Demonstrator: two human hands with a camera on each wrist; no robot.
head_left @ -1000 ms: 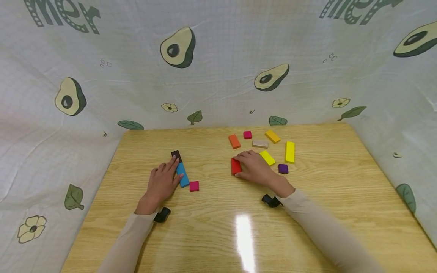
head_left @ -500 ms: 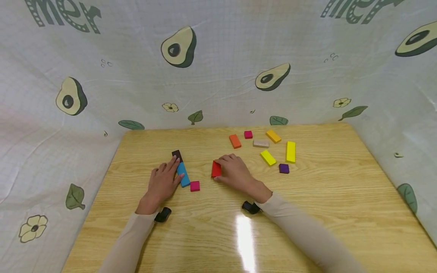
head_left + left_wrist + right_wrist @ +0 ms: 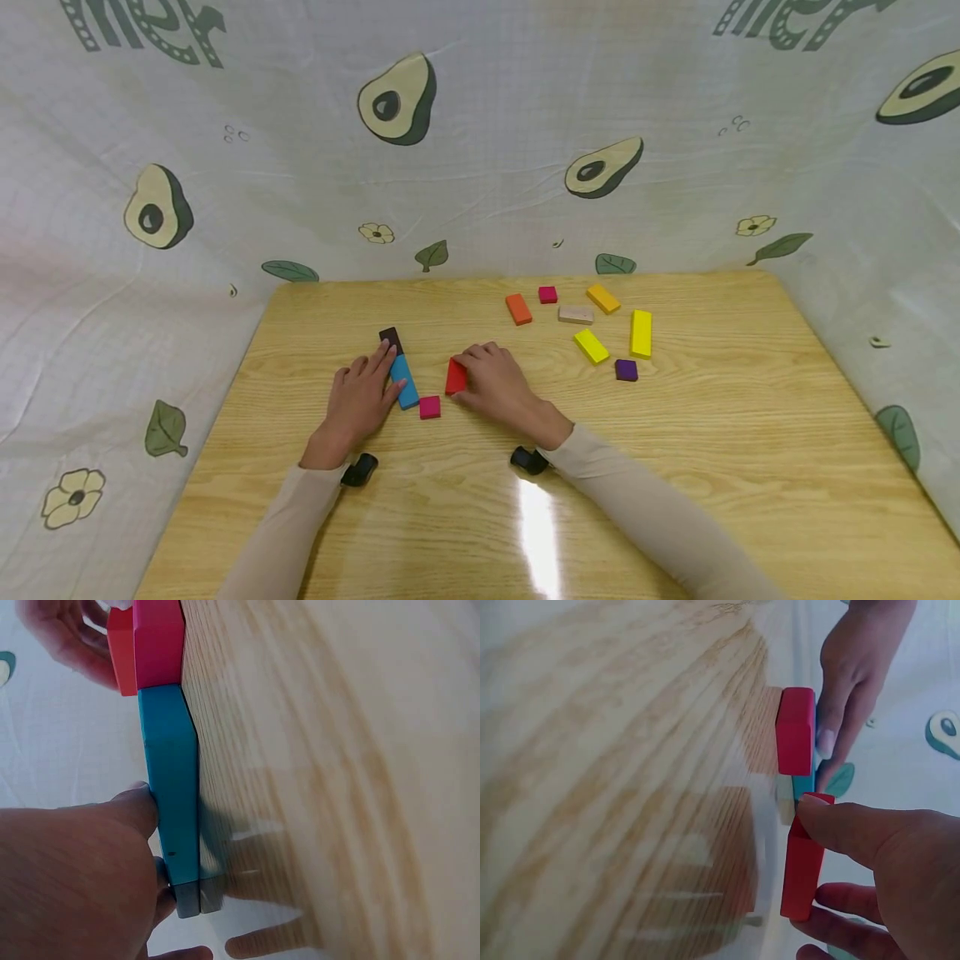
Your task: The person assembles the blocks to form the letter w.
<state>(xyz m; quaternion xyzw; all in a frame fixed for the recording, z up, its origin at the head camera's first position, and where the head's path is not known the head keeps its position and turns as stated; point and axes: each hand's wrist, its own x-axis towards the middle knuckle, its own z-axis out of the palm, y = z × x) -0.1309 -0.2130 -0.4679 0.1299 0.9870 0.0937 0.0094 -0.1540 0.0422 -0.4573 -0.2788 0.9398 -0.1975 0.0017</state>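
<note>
My left hand lies flat with straight fingers on a blue block, and its thumb touches the block's side. A dark brown block butts against the blue block's far end. A small magenta block lies at its near end. My right hand pinches a red block between thumb and fingers, just right of the magenta block. The right wrist view shows the red block standing on edge on the table, close beside the magenta block.
On the wooden table, a loose group lies at the back right: orange, magenta, tan, amber, two yellow and purple blocks. An avocado-print cloth walls the table in.
My right hand has slid the red block leftward across the table, from beside the yellow block to next to the magenta block. The left hand stayed on the blue block.
</note>
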